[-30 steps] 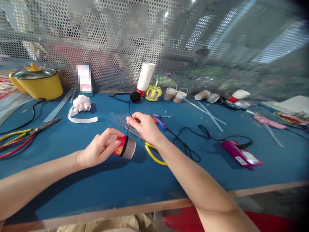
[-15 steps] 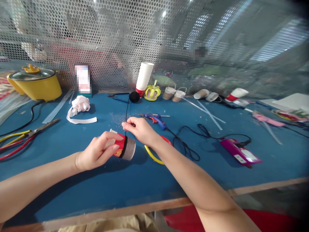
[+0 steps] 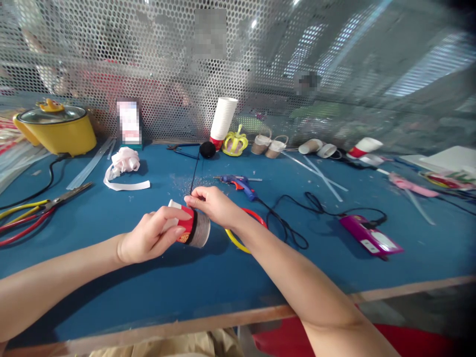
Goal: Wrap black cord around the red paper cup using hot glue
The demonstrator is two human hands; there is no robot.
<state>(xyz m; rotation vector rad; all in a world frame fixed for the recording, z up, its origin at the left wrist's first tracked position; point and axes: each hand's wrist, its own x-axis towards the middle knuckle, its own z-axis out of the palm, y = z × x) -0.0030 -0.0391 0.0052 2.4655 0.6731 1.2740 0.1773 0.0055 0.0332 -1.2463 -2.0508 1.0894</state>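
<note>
My left hand [image 3: 154, 233] is closed around a red and white paper cup [image 3: 188, 225] that lies tilted on its side above the table. A band of black yarn and a greyish wrapped section circle the cup near its right end. My right hand [image 3: 211, 203] pinches a black yarn strand [image 3: 195, 173] just above the cup. From the fingertips the strand runs back to a black yarn ball [image 3: 207, 149] at the rear of the table. Behind my right wrist, a blue glue gun [image 3: 238, 183] lies on its side; red and yellow scissor handles [image 3: 238, 240] are partly hidden by my forearm.
Large scissors [image 3: 48, 206], a crumpled white ribbon [image 3: 125, 161] and a yellow pot [image 3: 55, 129] are at left. Stacked paper cups [image 3: 224, 119] and a yellow crown-like craft [image 3: 235, 144] stand behind. A purple power strip [image 3: 370, 237] with black cords lies at right.
My right hand has moved slightly down, closer to the cup, with the yarn strand. My left hand keeps its hold, and the cup has shifted only slightly.
</note>
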